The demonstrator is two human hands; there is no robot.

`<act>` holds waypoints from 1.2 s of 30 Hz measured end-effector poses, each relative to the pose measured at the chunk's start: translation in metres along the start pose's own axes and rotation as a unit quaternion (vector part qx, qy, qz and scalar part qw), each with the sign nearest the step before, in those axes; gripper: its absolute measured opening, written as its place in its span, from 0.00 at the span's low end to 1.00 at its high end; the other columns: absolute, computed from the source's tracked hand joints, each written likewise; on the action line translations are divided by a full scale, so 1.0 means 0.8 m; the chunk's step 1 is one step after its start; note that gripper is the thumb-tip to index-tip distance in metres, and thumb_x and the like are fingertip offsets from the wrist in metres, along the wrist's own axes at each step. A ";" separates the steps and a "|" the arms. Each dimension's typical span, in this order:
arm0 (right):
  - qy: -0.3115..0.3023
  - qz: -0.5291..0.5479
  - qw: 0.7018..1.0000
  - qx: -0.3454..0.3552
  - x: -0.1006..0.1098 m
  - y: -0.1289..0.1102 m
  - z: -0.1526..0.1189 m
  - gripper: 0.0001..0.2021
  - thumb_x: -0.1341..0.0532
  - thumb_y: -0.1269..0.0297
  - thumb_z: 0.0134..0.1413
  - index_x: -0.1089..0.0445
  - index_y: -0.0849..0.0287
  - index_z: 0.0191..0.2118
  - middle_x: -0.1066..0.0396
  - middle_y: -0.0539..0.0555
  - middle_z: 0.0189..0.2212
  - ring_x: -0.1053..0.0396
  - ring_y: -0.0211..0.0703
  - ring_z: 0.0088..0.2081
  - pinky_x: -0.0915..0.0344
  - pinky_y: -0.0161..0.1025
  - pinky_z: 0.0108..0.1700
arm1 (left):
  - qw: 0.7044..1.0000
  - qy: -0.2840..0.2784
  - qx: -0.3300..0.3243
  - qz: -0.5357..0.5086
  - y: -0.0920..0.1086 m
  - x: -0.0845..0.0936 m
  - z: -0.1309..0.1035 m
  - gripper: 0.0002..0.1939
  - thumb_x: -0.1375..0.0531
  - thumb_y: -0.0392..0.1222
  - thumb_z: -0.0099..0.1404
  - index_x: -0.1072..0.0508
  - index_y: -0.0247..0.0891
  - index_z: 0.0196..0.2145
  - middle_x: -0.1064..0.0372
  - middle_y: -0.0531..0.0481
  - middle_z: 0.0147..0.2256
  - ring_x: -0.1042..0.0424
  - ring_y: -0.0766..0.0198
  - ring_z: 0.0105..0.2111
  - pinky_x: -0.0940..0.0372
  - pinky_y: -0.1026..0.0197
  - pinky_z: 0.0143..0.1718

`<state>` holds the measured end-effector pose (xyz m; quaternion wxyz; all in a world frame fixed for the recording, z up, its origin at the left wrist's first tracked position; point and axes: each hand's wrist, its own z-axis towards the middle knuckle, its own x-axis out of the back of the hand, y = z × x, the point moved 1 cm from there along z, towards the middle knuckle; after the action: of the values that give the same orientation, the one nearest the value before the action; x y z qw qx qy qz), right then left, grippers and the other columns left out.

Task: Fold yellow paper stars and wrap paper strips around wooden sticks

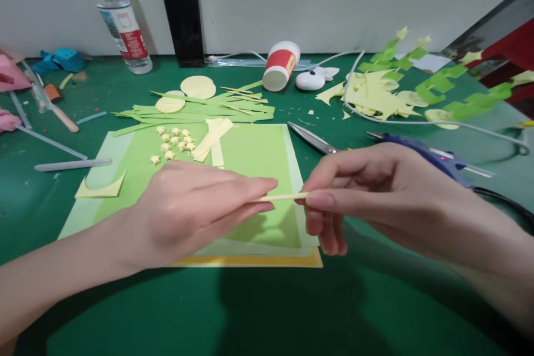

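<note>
A narrow pale yellow paper strip [286,197] is stretched level between my hands, seen nearly edge-on. My left hand [196,206] is closed on its left end, the fingers pressed together over it. Thumb and forefinger of my right hand [354,194] pinch the other end, with the remaining fingers curled below. Both hands hover over green paper sheets [267,150]. On these sheets, beyond my left hand, lie several small folded yellow paper stars [170,154] and a few wider yellow strips [214,139].
Scissors [311,137] and a blue glue gun [429,156] lie beyond my right hand. Green strips [200,111] spread behind the sheets. Further back are a water bottle [125,28], a phone [181,16], a tipped paper cup [280,67] and a white cable [400,120]. Yellow scraps [375,94] lie right.
</note>
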<state>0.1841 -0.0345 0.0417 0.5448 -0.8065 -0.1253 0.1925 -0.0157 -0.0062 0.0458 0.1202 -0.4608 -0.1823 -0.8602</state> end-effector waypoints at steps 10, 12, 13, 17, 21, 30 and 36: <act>-0.109 0.134 0.982 -0.070 0.002 0.007 0.007 0.07 0.42 0.69 0.53 0.31 0.63 0.25 0.28 0.48 0.21 0.30 0.30 0.19 0.34 0.23 0.21 | 0.982 -0.038 0.006 -0.186 -0.002 0.006 0.008 0.11 0.42 0.31 0.58 0.27 0.41 0.38 0.24 0.53 0.28 0.26 0.70 0.24 0.33 0.72 0.23; -0.122 0.145 0.979 -0.081 0.002 0.007 0.008 0.07 0.42 0.69 0.52 0.32 0.63 0.26 0.28 0.48 0.21 0.30 0.31 0.19 0.34 0.24 0.21 | 0.975 -0.033 0.013 -0.219 -0.003 0.006 0.009 0.13 0.42 0.30 0.58 0.27 0.42 0.40 0.24 0.53 0.29 0.26 0.69 0.24 0.33 0.72 0.23; -0.129 0.149 0.976 -0.087 0.002 0.008 0.008 0.06 0.42 0.68 0.52 0.32 0.63 0.26 0.28 0.48 0.21 0.30 0.31 0.19 0.34 0.24 0.21 | 0.971 -0.027 0.024 -0.235 -0.003 0.005 0.009 0.13 0.42 0.30 0.57 0.27 0.42 0.39 0.24 0.54 0.30 0.26 0.70 0.24 0.33 0.73 0.22; -0.166 0.138 0.971 -0.107 0.002 0.011 0.009 0.08 0.43 0.66 0.54 0.32 0.64 0.28 0.28 0.49 0.22 0.30 0.31 0.22 0.34 0.26 0.24 | 0.945 -0.039 0.112 -0.306 -0.003 0.004 0.009 0.06 0.39 0.32 0.55 0.25 0.39 0.32 0.25 0.55 0.25 0.28 0.70 0.22 0.33 0.71 0.20; -0.164 0.043 0.982 -0.080 -0.003 0.010 0.009 0.08 0.45 0.66 0.55 0.31 0.64 0.32 0.29 0.51 0.24 0.29 0.33 0.25 0.33 0.28 0.28 | 0.917 -0.087 0.178 -0.346 -0.002 0.003 0.008 0.05 0.40 0.32 0.56 0.24 0.37 0.29 0.26 0.54 0.22 0.29 0.69 0.19 0.34 0.71 0.18; 0.017 -0.307 0.934 0.181 -0.022 0.017 0.002 0.09 0.46 0.69 0.55 0.29 0.60 0.31 0.30 0.49 0.21 0.33 0.31 0.22 0.38 0.26 0.24 | 0.878 -0.116 0.262 -0.384 -0.003 -0.007 0.012 0.05 0.41 0.33 0.56 0.24 0.35 0.27 0.27 0.54 0.19 0.29 0.70 0.18 0.33 0.74 0.17; 0.072 -0.414 0.869 0.262 -0.026 0.015 -0.004 0.11 0.48 0.71 0.56 0.30 0.59 0.28 0.29 0.50 0.21 0.33 0.33 0.22 0.40 0.29 0.23 | 0.824 -0.098 0.300 -0.470 -0.005 -0.008 0.013 0.06 0.42 0.31 0.57 0.24 0.35 0.28 0.25 0.52 0.22 0.27 0.67 0.19 0.30 0.71 0.19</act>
<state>0.1671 -0.0500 0.0354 0.7735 -0.5194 -0.3535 -0.0833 -0.0056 0.0019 0.0448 -0.1849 -0.3420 -0.6372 -0.6654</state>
